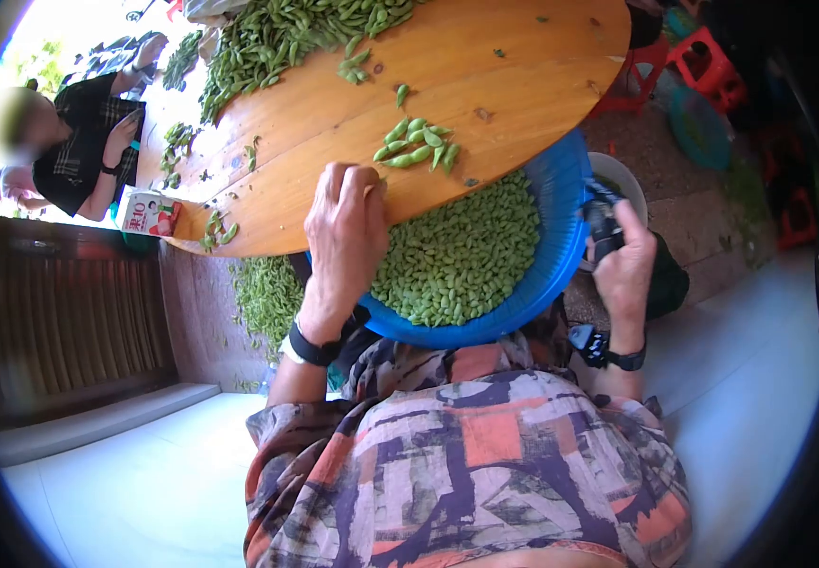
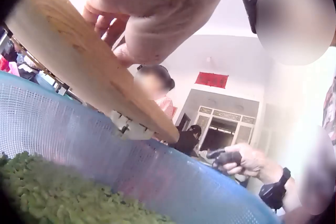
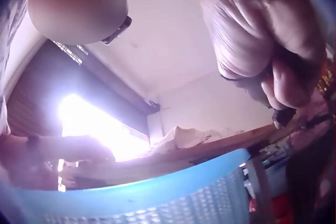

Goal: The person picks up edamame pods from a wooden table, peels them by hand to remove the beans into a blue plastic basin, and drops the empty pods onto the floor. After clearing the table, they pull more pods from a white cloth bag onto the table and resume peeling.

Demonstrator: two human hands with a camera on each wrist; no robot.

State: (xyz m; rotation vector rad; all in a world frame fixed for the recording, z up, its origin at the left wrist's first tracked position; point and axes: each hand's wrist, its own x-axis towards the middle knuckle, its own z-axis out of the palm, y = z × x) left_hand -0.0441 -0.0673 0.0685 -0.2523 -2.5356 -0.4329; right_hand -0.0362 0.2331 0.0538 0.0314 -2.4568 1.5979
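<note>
My left hand (image 1: 341, 227) is at the near edge of the wooden table (image 1: 315, 123), fingers bent down onto the wood. The left wrist view shows those fingers (image 2: 105, 27) against the tabletop; I cannot tell whether they pinch anything. A small heap of green soybean pods (image 1: 419, 144) lies just beyond. Below the edge, a blue basket (image 1: 569, 204) holds many shelled green beans (image 1: 466, 256). My right hand (image 1: 625, 260), right of the basket, has its fingers bent around a small black object (image 1: 604, 227), also visible in the left wrist view.
A large pile of pods (image 1: 286, 43) covers the table's far left. A printed carton (image 1: 147, 213) stands at the left edge, near a seated person (image 1: 83, 142). More green pods (image 1: 267, 298) lie on the floor. A white bucket (image 1: 632, 180) and red stools (image 1: 708, 71) are at right.
</note>
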